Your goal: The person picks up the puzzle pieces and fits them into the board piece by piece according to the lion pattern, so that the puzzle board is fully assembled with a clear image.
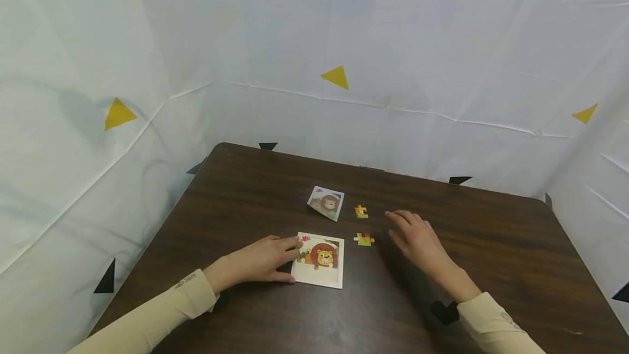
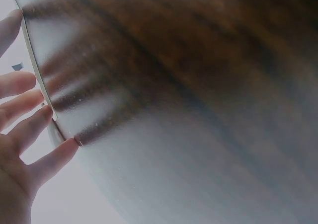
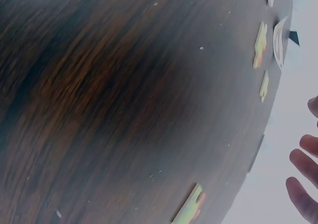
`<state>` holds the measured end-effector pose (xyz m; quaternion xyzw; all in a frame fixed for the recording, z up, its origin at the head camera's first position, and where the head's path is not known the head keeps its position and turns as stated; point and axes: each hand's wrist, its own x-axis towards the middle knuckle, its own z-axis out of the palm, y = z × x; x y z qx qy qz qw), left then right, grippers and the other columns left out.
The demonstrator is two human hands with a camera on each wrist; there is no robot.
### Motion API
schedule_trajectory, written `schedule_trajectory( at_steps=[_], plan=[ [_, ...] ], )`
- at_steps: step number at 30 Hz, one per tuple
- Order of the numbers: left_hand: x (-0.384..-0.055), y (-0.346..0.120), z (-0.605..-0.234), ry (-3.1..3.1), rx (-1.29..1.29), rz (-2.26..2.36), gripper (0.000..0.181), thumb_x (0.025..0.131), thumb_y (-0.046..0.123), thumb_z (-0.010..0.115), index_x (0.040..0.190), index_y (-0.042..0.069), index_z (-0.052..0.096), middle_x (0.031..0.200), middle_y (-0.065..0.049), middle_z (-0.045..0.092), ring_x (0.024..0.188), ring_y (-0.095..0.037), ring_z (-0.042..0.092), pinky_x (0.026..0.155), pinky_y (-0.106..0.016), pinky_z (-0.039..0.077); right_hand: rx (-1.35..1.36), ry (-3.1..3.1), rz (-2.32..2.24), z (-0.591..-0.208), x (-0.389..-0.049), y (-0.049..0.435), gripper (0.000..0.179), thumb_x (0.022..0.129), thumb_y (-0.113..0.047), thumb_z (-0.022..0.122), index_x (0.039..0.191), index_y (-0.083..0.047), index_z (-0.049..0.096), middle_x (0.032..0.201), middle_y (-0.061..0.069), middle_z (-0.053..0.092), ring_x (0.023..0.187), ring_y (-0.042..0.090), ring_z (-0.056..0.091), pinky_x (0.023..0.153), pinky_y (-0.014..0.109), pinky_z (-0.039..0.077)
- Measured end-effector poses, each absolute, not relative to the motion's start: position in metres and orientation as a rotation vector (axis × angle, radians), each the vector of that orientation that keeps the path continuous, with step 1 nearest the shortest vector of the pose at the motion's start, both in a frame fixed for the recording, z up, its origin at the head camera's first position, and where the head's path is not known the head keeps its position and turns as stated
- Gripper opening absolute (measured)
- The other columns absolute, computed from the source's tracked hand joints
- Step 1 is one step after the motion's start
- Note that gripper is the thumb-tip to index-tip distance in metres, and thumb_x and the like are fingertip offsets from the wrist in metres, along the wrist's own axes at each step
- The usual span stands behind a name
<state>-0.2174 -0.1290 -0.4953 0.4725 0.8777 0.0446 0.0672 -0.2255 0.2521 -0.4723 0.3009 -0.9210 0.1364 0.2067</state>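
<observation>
A square lion puzzle board (image 1: 316,277) lies on the dark table, its upper part filled with picture and its lower part bare. My left hand (image 1: 262,260) rests at the board's left edge, fingers extended and thumb by the lower corner; the left wrist view shows its fingertips (image 2: 73,143) along that edge. Right of the board lie two loose jigsaw pieces, one green and orange (image 1: 364,240), one mostly yellow (image 1: 361,212). My right hand (image 1: 417,239) is just right of them, fingers loosely bent, holding nothing. Another jigsaw piece (image 3: 189,206) shows in the right wrist view, hidden in the head view.
A paper lion picture (image 1: 326,203) with a curled edge lies behind the board. White sheeting (image 1: 393,31) with yellow and black triangles hangs around the back and sides of the brown wood-grain table (image 1: 236,190).
</observation>
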Motion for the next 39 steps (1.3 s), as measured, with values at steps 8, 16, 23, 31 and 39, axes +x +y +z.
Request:
schedule_trajectory(
  at_steps=[8,16,23,31,39],
  plan=[
    [-0.218,-0.129,-0.496,2.645,1.429,0.128,0.063,0.09,0.056,0.058,0.137,0.015,0.052,0.141,-0.006,0.048,0.124,-0.017,0.05,0.101,-0.046,0.043,0.818,-2.589,0.364,-0.475,-0.227,0.258,0.052,0.08,-0.007,0.077,0.128,-0.004,0.058,0.114,0.016,0.061,0.098,0.034,0.059,0.07,0.048,0.047],
    [-0.217,-0.129,-0.494,2.639,1.414,0.149,0.062,0.09,0.055,0.059,0.136,0.015,0.052,0.141,-0.007,0.047,0.125,-0.018,0.05,0.101,-0.048,0.042,0.804,-2.602,0.36,-0.475,-0.227,0.263,0.052,0.081,-0.008,0.076,0.129,-0.003,0.057,0.115,0.016,0.06,0.099,0.034,0.059,0.07,0.048,0.047],
    [-0.218,-0.129,-0.495,2.645,1.443,0.15,0.06,0.09,0.055,0.059,0.133,0.014,0.055,0.139,-0.007,0.048,0.122,-0.017,0.052,0.099,-0.047,0.044,0.799,-2.596,0.358,-0.475,-0.227,0.265,0.053,0.081,-0.008,0.076,0.13,-0.004,0.057,0.115,0.017,0.06,0.099,0.035,0.059,0.068,0.046,0.045],
    [-0.217,-0.129,-0.496,2.647,1.438,0.139,0.061,0.09,0.056,0.058,0.134,0.015,0.054,0.14,-0.006,0.048,0.122,-0.017,0.052,0.1,-0.046,0.043,0.787,-2.607,0.352,-0.474,-0.227,0.266,0.052,0.082,-0.008,0.075,0.131,-0.004,0.056,0.116,0.017,0.06,0.099,0.035,0.058,0.067,0.045,0.045],
    [-0.217,-0.129,-0.495,2.645,1.433,0.145,0.059,0.09,0.055,0.059,0.132,0.014,0.055,0.138,-0.006,0.049,0.12,-0.017,0.054,0.1,-0.046,0.044,0.777,-2.623,0.375,-0.476,-0.225,0.263,0.051,0.083,-0.007,0.075,0.13,-0.002,0.056,0.12,0.018,0.062,0.104,0.037,0.058,0.072,0.051,0.046]
  ],
)
